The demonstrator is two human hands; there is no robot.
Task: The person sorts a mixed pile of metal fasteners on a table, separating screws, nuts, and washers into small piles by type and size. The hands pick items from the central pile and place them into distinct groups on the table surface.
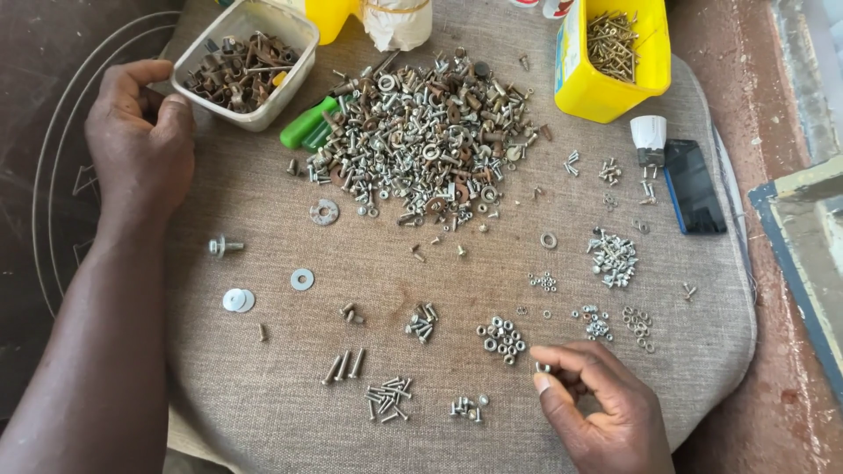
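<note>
A big heap of mixed screws, nuts and washers (430,140) lies on a round fabric-covered seat (263,404). Small sorted groups sit nearer me: a cluster of nuts (501,339), short screws (387,399), bolts (343,366) and flat washers (238,300). My right hand (601,408) is at the lower right beside the nut cluster, with a small nut (543,368) pinched between its thumb and fingers. My left hand (140,140) rests curled at the seat's left edge, next to a clear plastic tub (250,114) of rusty hardware; nothing shows in it.
A yellow box (606,88) of screws stands at the back right. Beside it lie a white lamp fitting (649,137) and a dark phone (694,186). A green screwdriver handle (307,125) pokes from the heap's left side. More tiny piles (613,258) dot the right.
</note>
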